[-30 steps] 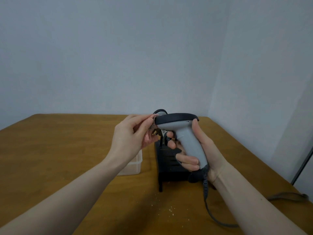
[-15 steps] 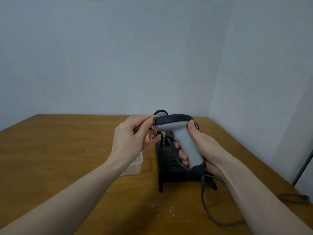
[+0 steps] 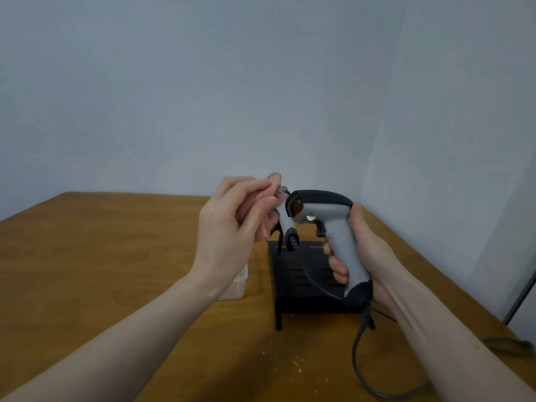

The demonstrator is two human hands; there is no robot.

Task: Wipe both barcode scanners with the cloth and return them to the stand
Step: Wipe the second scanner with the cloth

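right hand [image 3: 374,256]: grip wrapped round handle of grey barcode scanner [image 3: 333,227], centre-right, handle near-upright, window facing left | left hand [image 3: 232,227]: just left of window, fingertips pinching cloth [image 3: 277,188], barely visible | behind: black stand [image 3: 301,274] on worktop [image 3: 116,256], second scanner [image 3: 285,224] there

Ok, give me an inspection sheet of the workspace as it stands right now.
Surface: wooden table, pale crumbs near the front edge.
Job's things: grey-and-black barcode scanner held above the black stand; second scanner on the stand, mostly hidden; cloth barely visible.
Clutter: clear plastic container left of the stand.
Grippers: right hand grips the scanner handle; left hand pinches the cloth at its nose.
Cables: dark cable hangs from the handle.
Surroundings: plain pale walls.
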